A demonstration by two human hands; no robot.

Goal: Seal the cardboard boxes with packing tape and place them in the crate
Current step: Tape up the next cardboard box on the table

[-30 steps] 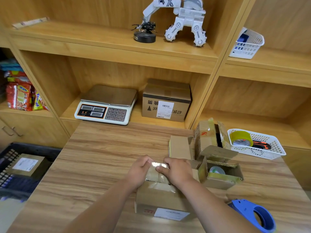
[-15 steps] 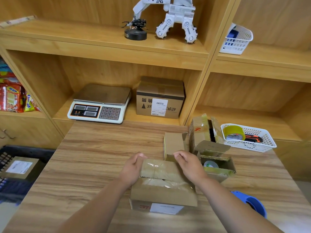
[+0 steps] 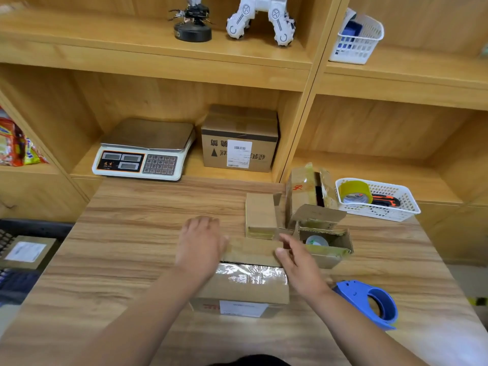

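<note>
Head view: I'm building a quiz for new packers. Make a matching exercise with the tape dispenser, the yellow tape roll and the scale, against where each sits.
Things:
1. tape dispenser
2. yellow tape roll
3. scale

Places:
A. in the white basket
B. on the shelf
C. on the table

Pairs: 1-C, 2-A, 3-B.

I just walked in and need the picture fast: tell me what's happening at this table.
A person has a cardboard box on the table, left hand and right hand pressed against its sides. Shiny tape runs across its top. The tape dispenser lies to the right; another box lies in the crate.
</note>
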